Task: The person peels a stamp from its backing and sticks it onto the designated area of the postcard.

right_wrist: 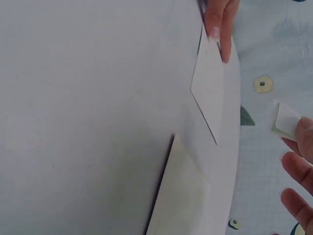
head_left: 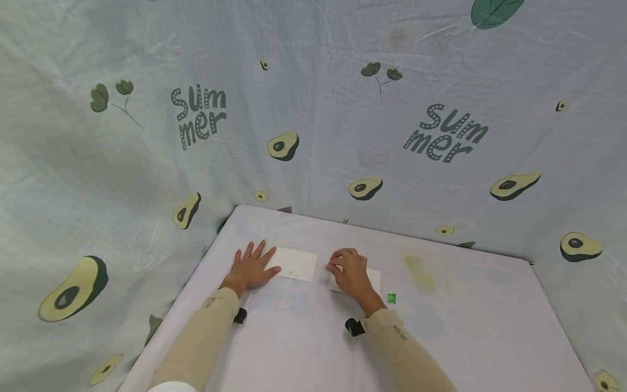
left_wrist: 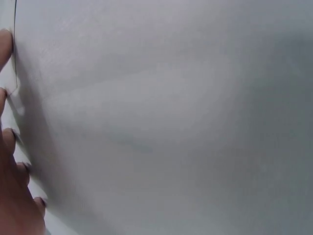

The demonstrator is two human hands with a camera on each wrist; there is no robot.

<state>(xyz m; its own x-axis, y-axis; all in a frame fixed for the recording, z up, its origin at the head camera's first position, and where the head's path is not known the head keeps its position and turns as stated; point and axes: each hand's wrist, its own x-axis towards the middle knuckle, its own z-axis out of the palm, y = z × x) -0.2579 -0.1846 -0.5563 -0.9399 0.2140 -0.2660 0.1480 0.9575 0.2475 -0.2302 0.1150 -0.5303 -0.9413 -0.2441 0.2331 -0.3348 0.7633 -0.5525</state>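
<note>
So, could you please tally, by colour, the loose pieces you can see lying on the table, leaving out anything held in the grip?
White cards: 2
Small green square: 1
Total: 3

bkgd: lt-gry avocado-print cloth [head_left: 323, 109] | wht tbl [head_left: 460, 332] w/ yellowish patch [head_left: 419, 273]

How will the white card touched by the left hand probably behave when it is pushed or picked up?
The white card looks thin, so it is probably light. Its straight edges show no obvious curl, suggesting some stiffness, though the table supports it. It lies flat, so it would likely slide rather than roll when pushed.
</note>
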